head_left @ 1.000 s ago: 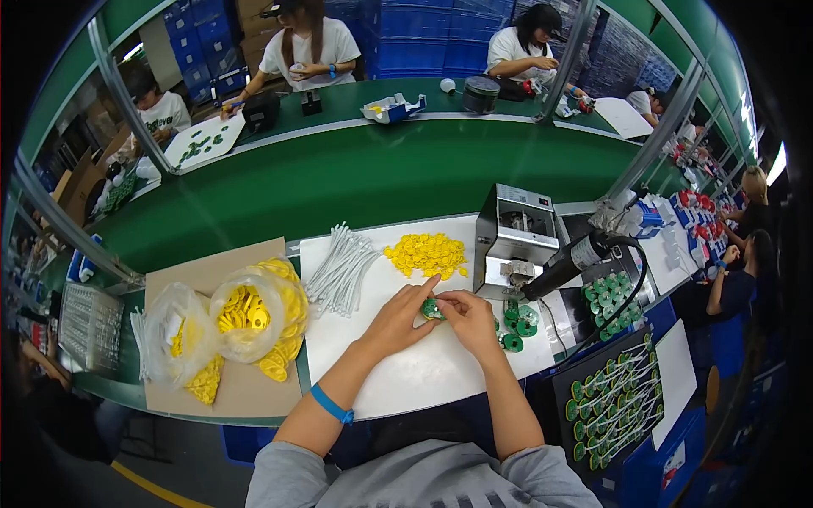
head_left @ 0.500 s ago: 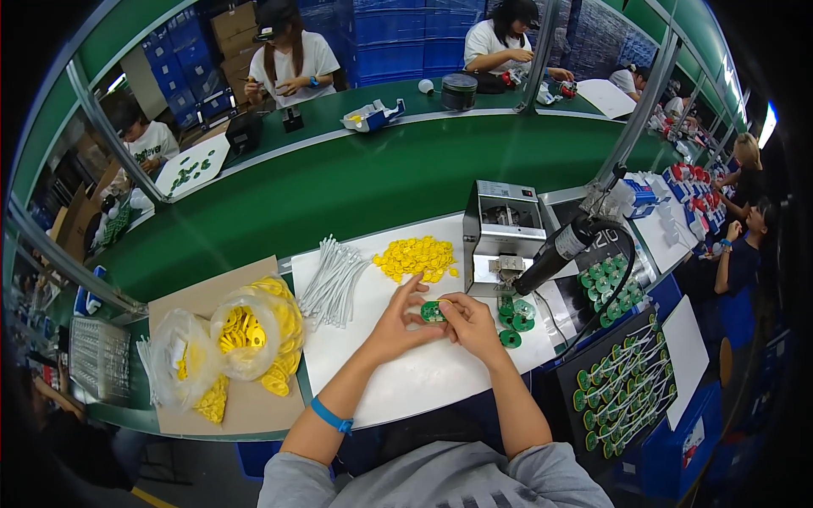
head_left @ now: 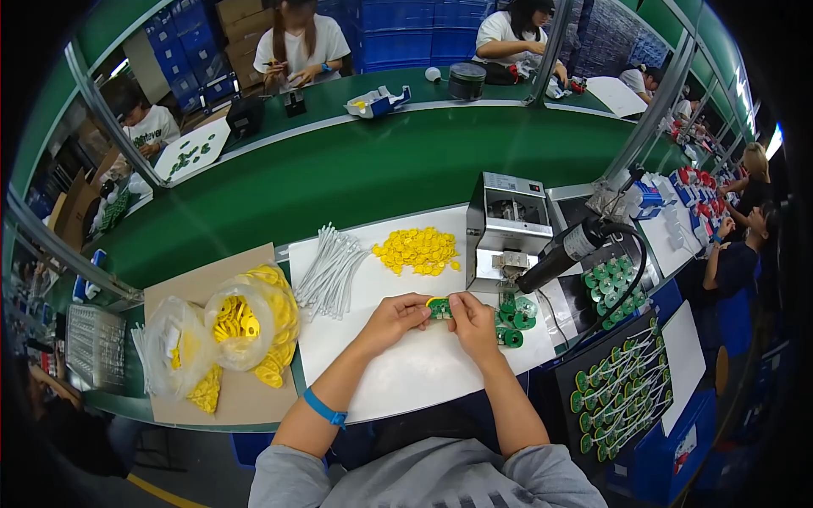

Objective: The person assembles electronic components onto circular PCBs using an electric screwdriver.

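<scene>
Both hands meet over the white sheet (head_left: 373, 372), holding a small round green circuit board (head_left: 439, 310) with a yellow disc along its far edge. My left hand (head_left: 396, 322) pinches the board's left side, and my right hand (head_left: 472, 322) grips its right side. Beyond the hands lies a heap of yellow plastic discs (head_left: 417, 251). A bundle of thin white wires or ties (head_left: 332, 275) is spread left of that heap. Several loose green circuit boards (head_left: 515, 323) lie just right of my right hand.
A metal bench machine (head_left: 508, 222) stands behind the boards, with a black cylindrical tool (head_left: 555, 258) slanting beside it. Bags of yellow parts (head_left: 240, 326) rest on cardboard at left. At right, a black panel (head_left: 622, 385) carries wired boards. Co-workers sit across the green conveyor (head_left: 356, 161).
My left fingers, spread before, have closed onto the board's left side. The board has turned, with the yellow disc showing more along its far edge.
</scene>
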Demonstrator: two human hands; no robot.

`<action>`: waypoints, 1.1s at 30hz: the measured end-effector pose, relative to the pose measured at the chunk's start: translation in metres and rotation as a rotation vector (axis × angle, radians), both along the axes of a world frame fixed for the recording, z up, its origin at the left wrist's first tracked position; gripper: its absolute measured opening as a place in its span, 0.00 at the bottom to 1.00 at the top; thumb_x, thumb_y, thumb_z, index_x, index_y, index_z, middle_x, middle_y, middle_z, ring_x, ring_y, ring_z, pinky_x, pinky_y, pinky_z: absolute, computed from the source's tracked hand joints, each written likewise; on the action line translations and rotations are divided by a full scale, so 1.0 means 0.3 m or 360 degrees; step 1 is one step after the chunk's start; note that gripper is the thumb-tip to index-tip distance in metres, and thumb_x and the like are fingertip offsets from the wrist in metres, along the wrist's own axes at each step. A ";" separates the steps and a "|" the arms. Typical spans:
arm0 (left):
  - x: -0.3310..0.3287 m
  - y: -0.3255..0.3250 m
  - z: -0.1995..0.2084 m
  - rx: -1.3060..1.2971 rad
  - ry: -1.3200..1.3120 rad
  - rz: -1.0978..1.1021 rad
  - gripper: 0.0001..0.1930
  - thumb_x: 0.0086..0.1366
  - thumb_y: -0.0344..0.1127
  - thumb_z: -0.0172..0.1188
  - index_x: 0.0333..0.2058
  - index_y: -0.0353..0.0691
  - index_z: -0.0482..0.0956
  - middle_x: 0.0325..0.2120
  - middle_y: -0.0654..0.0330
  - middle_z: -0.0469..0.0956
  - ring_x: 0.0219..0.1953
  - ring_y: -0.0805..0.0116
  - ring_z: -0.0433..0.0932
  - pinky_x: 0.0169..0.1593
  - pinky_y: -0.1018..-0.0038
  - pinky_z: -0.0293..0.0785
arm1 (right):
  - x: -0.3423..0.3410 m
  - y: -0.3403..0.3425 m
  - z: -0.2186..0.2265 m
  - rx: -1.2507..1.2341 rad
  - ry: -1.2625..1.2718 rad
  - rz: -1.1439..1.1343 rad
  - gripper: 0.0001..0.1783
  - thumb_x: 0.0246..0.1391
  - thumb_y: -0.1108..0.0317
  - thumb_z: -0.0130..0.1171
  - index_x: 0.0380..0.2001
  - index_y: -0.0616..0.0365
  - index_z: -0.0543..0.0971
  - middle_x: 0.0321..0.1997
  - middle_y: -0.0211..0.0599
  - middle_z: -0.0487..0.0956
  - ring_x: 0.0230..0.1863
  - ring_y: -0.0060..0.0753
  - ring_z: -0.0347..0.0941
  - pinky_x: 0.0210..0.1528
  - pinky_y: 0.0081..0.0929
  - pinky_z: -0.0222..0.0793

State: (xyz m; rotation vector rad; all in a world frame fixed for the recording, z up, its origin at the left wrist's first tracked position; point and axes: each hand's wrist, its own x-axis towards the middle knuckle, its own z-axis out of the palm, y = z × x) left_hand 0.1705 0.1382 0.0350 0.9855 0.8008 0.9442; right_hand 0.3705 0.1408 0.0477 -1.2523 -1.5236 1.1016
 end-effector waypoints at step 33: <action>-0.122 0.018 -0.076 -0.0017 -0.0030 -0.0051 0.15 0.70 0.28 0.58 0.53 0.28 0.78 0.34 0.59 0.81 0.34 0.75 0.78 0.42 0.77 0.77 | -0.112 0.014 -0.105 0.0177 -0.0055 0.0026 0.10 0.68 0.67 0.54 0.37 0.64 0.77 0.15 0.31 0.73 0.17 0.18 0.67 0.21 0.23 0.60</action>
